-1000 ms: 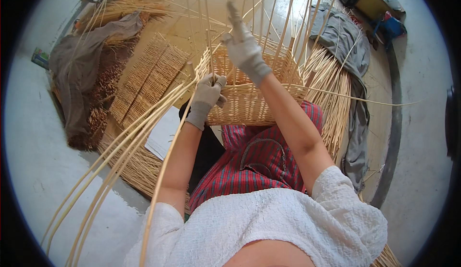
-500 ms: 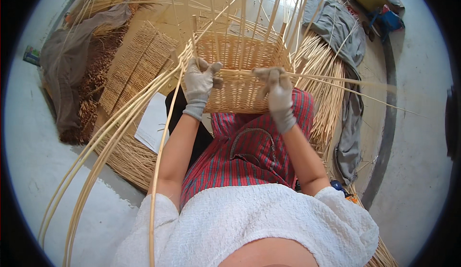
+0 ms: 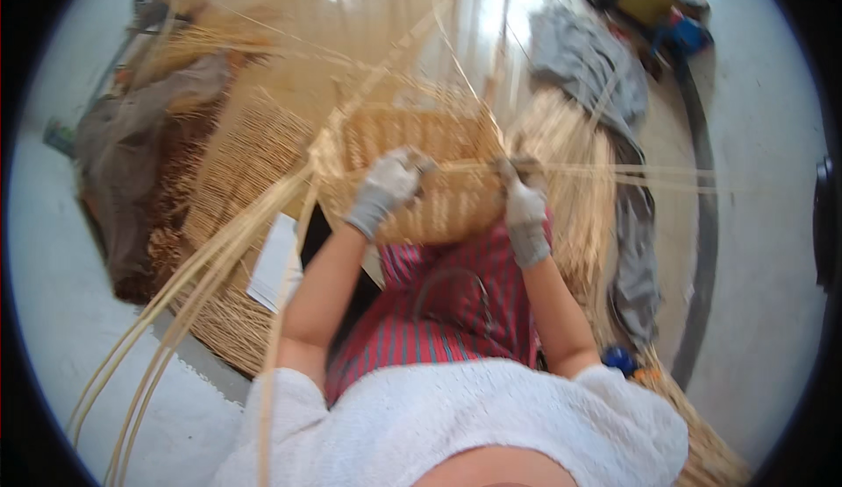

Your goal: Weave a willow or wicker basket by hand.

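Observation:
A half-woven wicker basket (image 3: 452,211) sits in front of my knees, its pale upright stakes blurred above it. My left hand (image 3: 392,184), in a light grey work glove, is closed on the near rim, left of its middle. At the basket's right near corner, my right hand (image 3: 524,202), gloved alike, is closed around thin wicker rods (image 3: 627,174) that run out to the right. Motion blur hides its exact finger grip. From the left corner a bunch of long rods (image 3: 202,263) sweeps down to the lower left.
Beyond my left arm lie a woven wicker panel (image 3: 246,167) and reddish-brown stalks under a dark cloth (image 3: 127,163). Loose rods (image 3: 561,149) and a grey cloth (image 3: 583,57) are at right. Farther back stands an open box (image 3: 653,0). White paper (image 3: 274,263) lies beside my left forearm.
The basket has shifted nearer and tilted, showing more of its near wall. My left hand has moved right along the rim; my right hand has drawn down at the right corner.

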Tool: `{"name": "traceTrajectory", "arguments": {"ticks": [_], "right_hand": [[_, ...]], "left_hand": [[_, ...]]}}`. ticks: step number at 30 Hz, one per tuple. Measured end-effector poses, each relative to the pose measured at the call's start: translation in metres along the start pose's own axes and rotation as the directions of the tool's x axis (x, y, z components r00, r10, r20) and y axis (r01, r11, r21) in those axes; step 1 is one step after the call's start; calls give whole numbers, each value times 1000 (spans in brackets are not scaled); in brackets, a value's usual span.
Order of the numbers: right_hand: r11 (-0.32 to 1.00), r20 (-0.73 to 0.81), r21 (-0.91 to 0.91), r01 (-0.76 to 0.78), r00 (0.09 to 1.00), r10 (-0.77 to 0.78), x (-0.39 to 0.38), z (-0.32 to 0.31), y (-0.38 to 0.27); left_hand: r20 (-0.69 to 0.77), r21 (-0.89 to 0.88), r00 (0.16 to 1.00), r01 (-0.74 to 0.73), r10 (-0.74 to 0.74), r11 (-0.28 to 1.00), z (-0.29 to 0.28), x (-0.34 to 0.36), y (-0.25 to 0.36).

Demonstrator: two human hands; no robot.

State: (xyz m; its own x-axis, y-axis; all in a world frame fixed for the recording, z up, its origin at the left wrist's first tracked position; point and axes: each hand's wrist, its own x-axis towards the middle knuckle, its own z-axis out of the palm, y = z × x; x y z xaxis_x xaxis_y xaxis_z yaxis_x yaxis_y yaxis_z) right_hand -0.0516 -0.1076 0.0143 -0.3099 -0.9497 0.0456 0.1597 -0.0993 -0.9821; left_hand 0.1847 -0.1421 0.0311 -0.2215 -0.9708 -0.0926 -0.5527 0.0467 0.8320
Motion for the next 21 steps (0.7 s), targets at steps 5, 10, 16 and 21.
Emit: {"name": "traceTrajectory", "arguments": {"ticks": [5, 10, 16, 21], "right_hand": [[964, 254, 191, 184, 940, -229, 59, 50, -41], [743, 396, -233, 628, 759, -517, 43, 81, -88], [866, -83, 434, 249, 968, -237, 1, -33, 23], [963, -184, 264, 48, 983, 1, 3, -55, -22]], "left_hand": [[-222, 166, 972, -39, 76, 985, 47, 3, 3], [-157, 327, 928, -274, 338, 904, 27, -16, -23], [-93, -178, 982, 145, -164, 973, 35, -21, 18], [-662, -131, 716, -400, 220, 907, 56, -25, 48]]}}
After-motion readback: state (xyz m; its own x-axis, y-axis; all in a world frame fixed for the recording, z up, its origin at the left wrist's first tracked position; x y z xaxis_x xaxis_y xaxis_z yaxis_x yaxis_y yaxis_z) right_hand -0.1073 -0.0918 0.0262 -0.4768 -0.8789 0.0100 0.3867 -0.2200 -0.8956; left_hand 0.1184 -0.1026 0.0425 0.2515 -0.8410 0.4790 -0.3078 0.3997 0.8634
